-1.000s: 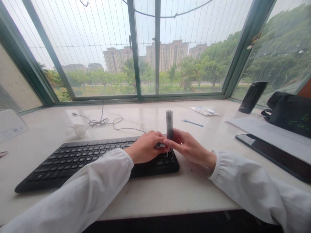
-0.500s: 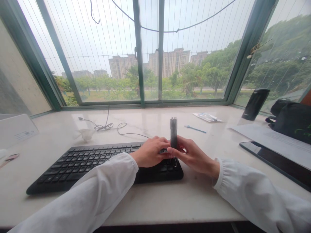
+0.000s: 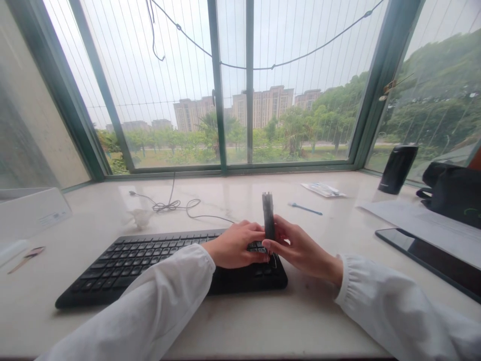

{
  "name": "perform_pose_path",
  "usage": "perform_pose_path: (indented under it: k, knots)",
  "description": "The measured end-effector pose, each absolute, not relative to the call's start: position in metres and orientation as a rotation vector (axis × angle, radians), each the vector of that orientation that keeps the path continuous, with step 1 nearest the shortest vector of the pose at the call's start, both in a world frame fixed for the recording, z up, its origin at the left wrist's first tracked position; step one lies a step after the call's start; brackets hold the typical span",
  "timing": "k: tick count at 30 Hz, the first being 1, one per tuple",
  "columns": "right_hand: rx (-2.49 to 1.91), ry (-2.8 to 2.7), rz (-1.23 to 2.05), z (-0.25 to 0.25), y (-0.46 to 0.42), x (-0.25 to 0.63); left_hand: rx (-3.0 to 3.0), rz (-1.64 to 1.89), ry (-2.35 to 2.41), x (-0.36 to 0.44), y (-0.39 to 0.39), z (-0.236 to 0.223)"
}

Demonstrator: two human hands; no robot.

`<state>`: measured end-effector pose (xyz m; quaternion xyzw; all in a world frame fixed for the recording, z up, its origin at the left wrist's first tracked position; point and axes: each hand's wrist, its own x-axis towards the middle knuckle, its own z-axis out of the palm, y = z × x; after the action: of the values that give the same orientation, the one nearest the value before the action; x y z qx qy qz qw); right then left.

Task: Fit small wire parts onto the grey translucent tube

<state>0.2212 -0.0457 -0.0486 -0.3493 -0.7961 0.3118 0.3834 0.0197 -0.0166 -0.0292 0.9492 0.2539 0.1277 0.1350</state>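
Observation:
My right hand (image 3: 296, 248) pinches a slim grey upright tool (image 3: 268, 216) with thin wire loops at its lower end, over the right end of a black keyboard (image 3: 150, 260). My left hand (image 3: 235, 245) rests curled on the keys just left of the tool, fingertips pressed down on the keys beside the wire loops. Both arms wear white sleeves.
The keyboard lies on a pale marble sill before large windows. A coiled cable (image 3: 169, 204) lies behind it. A blue stick (image 3: 305, 208) and a clear packet (image 3: 323, 189) lie at the back right. A black cylinder (image 3: 397, 169), black bag (image 3: 451, 193), papers and a tablet (image 3: 432, 253) stand right. A white box (image 3: 32, 215) sits left.
The view has tilted up and shifted a little, so everything sits lower and further right in the picture. Both hands keep the same pose on the tool and keyboard.

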Motion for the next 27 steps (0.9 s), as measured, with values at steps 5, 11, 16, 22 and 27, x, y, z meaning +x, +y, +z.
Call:
perform_pose_path:
  k: [5, 11, 16, 22, 27]
  knots:
    - [-0.928, -2.071, 0.709, -0.044, -0.046, 0.223, 2.76, 0.448, 0.822, 0.025, -0.015, -0.039]
    - [-0.958, -2.064, 0.661, -0.047, -0.044, 0.222, 2.71, 0.485, 0.939, 0.031, -0.016, -0.044]
    - [-0.973, -2.058, 0.636, -0.055, -0.038, 0.225, 2.681, 0.456, 1.016, 0.036, -0.02, -0.044]
    - [-1.004, -2.093, 0.598, -0.059, -0.034, 0.227, 2.623, 0.491, 1.078, 0.038, -0.022, -0.045]
    - [-1.001, -2.093, 0.617, -0.06, -0.034, 0.227, 2.588, 0.552, 0.955, 0.033, -0.018, -0.041]
